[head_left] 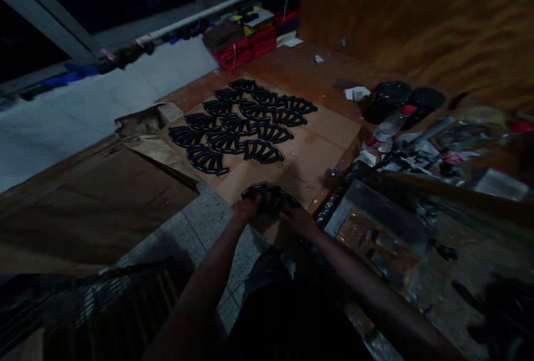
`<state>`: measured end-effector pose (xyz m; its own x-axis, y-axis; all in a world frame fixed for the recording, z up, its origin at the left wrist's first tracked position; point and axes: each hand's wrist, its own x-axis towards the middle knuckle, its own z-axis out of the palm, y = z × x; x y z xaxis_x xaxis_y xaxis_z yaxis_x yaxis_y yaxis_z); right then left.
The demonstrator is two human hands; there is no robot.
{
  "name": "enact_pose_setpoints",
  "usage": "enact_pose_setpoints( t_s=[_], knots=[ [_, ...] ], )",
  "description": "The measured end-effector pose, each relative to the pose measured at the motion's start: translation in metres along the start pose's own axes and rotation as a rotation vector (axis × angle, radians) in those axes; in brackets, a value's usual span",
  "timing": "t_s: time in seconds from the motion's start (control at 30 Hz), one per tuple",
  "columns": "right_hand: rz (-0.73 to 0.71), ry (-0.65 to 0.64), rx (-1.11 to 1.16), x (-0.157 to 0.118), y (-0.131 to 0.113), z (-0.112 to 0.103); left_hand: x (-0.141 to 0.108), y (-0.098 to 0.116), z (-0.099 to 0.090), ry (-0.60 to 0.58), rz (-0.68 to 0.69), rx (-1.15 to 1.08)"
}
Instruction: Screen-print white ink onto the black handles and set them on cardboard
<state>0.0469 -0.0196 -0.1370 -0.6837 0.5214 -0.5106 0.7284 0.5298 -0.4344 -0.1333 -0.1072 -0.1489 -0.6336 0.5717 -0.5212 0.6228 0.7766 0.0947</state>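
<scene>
Cardboard (321, 138) is spread over the floor, and a black fan-shaped slatted piece (271, 198) is gripped at its near edge by the left hand (246, 209) and the right hand (298, 223), one at each end, apparently for an even two-handed hold. The fingers (251, 201) are curled over the rim and closed on it. Rows of matching pieces (237, 127) are nested arc into arc, seemingly so that little of the sheet is wasted. Open cardboard is left between the held piece and the nearest row and along the right edge, beyond which a plastic bottle (390, 124) and black round containers (386, 99) are crowded. Speckled floor tiles (208, 227) are exposed past the near edge.
</scene>
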Motion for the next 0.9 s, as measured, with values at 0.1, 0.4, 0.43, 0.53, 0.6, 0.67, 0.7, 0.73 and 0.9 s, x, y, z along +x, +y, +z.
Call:
enact_pose_setpoints(
  t_s=[0.1, 0.4, 0.43, 0.53, 0.6, 0.67, 0.7, 0.73, 0.9],
  knots=[
    [-0.007, -0.021, 0.039, 0.001, 0.002, -0.002, -0.017, 0.002, 0.009, 0.157, -0.007, -0.009],
    [-0.018, -0.046, 0.095, 0.003, 0.01, -0.006, -0.033, 0.03, 0.075, 0.394, 0.433, 0.012],
    [-0.032, -0.052, 0.095, 0.005, 0.009, -0.006, -0.024, 0.027, 0.073, 0.376, 0.471, 0.016],
    [-0.081, -0.073, 0.064, 0.017, -0.006, -0.007, 0.011, 0.004, 0.046, 0.283, 0.653, 0.021],
    [-0.116, -0.078, 0.046, 0.028, -0.023, -0.01, 0.036, -0.016, 0.018, 0.214, 0.717, 0.018],
    [-0.176, -0.044, 0.06, 0.038, -0.042, -0.013, 0.059, -0.036, -0.01, 0.17, 0.695, 0.015],
    [-0.213, -0.014, 0.081, 0.042, -0.05, -0.014, 0.068, -0.045, -0.022, 0.164, 0.661, 0.015],
    [-0.246, 0.015, 0.107, 0.043, -0.056, -0.015, 0.075, -0.053, -0.031, 0.163, 0.628, 0.018],
    [-0.277, 0.089, 0.175, 0.023, -0.052, -0.01, 0.076, -0.07, -0.028, 0.283, 0.577, -0.024]
  ],
)
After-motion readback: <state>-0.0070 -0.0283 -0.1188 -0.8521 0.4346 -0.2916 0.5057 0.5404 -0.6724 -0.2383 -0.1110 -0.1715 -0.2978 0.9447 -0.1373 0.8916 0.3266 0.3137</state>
